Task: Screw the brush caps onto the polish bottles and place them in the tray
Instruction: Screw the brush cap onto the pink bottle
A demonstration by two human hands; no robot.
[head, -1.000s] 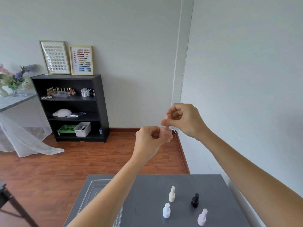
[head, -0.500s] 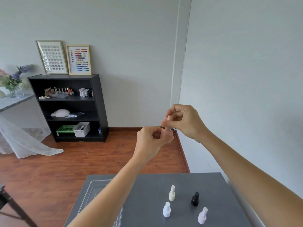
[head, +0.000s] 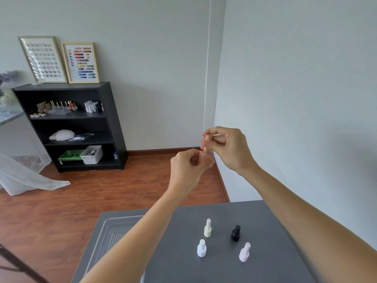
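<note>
Head view: both hands pinching a pink bottle above grey table, wood floor.

bottles on table: 4 | held bottle: 1 | tray: 1 | framed charts: 2

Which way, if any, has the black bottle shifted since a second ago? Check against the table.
No. The black bottle keeps its place on the table, right of the cream bottle; only the view shifted.
</note>
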